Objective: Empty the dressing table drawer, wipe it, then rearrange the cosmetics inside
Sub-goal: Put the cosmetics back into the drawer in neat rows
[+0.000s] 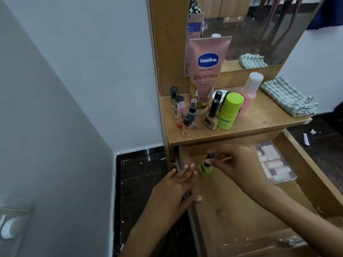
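Looking down, head view: a wooden dressing table (259,119) stands against a pale wall, its drawer (241,210) pulled out toward the person.
Drawer edges: the left side wall runs from under the tabletop down the frame; the right wall slants along the far right; the front panel with a metal handle (292,242) lies at the bottom.
Open room: most of the drawer floor is bare wood; only a clear plastic case (274,164) of pale tubes lies at the back right, near the right wall.
Left hand (174,191): rests on the drawer's left wall, fingers (189,168) spread flat over the rim, thumb inside; unclenched, grasping nothing.
Right hand (239,164): reaches across the drawer from the right, fingertips pinched on the dark cap of a green nail polish bottle (206,167).
Bottle position: tilted, at the back left corner of the drawer, just beside the left hand's fingertips; whether it touches the floor cannot be told.
Tabletop: a pink lotion tube (207,71), a lime green bottle (229,112), a pink bottle (248,93) and small vials crowd the left; a checked cloth (287,99) lies well apart at the right.
Mirror (259,30): stands behind.
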